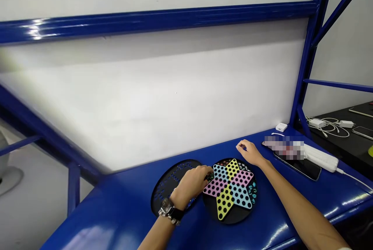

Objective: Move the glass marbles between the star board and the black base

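On a glossy blue steel bench (122, 207), the left hand (189, 183) curled over dark marbles (209, 177) at a round black pastel-star checkers board (241, 215), its grip hidden; the right hand (249, 152) hung loosely cupped nearby. A nudge could have scattered marbles.

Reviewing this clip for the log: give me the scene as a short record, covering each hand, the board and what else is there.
Left hand: at the board's left side, by dark marbles; any grip is hidden.
Right hand: open, at the far rim of the Chinese checkers board.
Board contents: cyan marbles in the right gap between star points.
Beside board: perforated black disc, on its left.
Rest: watch on left wrist; phone, power strip and white adapter on blue bench.
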### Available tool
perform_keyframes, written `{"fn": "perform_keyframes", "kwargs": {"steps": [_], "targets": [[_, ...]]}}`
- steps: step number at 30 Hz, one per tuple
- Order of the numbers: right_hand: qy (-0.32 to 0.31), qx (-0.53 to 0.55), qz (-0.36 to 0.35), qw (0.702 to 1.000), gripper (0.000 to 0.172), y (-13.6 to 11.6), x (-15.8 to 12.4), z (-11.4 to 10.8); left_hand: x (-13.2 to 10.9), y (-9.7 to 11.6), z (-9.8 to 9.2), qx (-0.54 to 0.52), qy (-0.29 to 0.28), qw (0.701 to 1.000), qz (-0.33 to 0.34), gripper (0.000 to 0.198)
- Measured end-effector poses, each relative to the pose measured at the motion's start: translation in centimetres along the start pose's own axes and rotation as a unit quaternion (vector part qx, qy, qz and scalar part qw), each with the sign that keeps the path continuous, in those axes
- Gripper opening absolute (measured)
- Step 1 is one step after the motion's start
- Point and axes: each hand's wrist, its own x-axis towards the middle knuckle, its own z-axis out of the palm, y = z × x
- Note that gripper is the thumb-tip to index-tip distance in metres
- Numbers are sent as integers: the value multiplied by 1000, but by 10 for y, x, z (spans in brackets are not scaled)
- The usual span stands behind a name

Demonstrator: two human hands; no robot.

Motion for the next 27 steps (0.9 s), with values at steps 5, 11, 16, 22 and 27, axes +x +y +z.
{"fn": "perform_keyframes", "kwargs": {"steps": [5, 11, 16, 22, 27], "targets": [[-4, -5, 1, 1000, 28, 2, -1, 2, 13, 2, 3, 44, -7, 999, 5, 35], [-11, -12, 1, 1000, 27, 1, -2, 2, 18, 8, -2, 89, -9, 996, 8, 30], [-18, -17, 2, 1000, 26, 0, -4, 1, 16, 11, -2, 133, -16, 991, 8, 21], [-23, -23, 2, 999, 27, -1, -5, 2, 12, 18, 9, 178, -8, 983, 35, 30], [-27, -23, 2, 999, 27, 1, -4, 4, 10, 18, 20, 221, 4, 973, 57, 31]]}}
